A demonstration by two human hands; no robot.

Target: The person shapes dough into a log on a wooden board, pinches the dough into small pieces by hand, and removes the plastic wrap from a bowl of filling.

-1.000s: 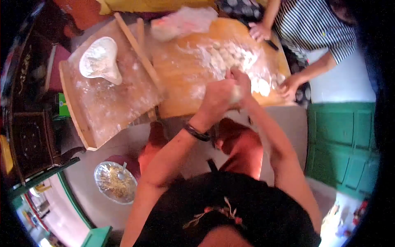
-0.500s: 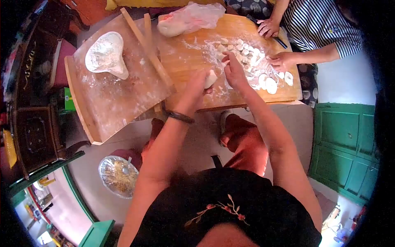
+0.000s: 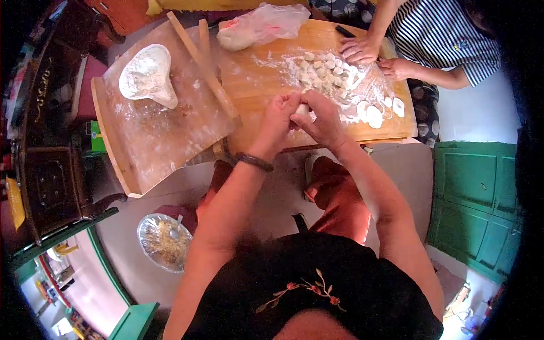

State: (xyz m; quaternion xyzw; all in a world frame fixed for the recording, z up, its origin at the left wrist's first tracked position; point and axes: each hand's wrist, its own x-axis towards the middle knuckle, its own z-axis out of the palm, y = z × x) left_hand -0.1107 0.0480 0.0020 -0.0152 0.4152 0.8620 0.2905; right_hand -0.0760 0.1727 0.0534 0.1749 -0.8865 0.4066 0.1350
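Observation:
Above the near edge of the wooden board [image 3: 243,93], my left hand [image 3: 277,120] and my right hand [image 3: 322,120] meet with their fingers closed around a piece of white dough [image 3: 304,111]. Part of it is hidden by the fingers. Just beyond them lies a floury heap of small dough pieces [image 3: 331,72]. Several flat round dough wrappers [image 3: 374,117] rest to the right of my hands. Across the board, another person's hands [image 3: 361,51] press on a dark rolling pin [image 3: 344,32].
A tilted wooden tray [image 3: 153,136] on the left carries a white bowl of flour [image 3: 146,71]. At the back lies a plastic bag [image 3: 272,25] with dough. Low on the left is a film-covered bowl of filling [image 3: 164,243]. Green cabinet doors [image 3: 473,198] stand at right.
My right hand has come back from the dough pieces to the dough at my left hand, and both now grip it. The other person's hands and rolling pin have shifted.

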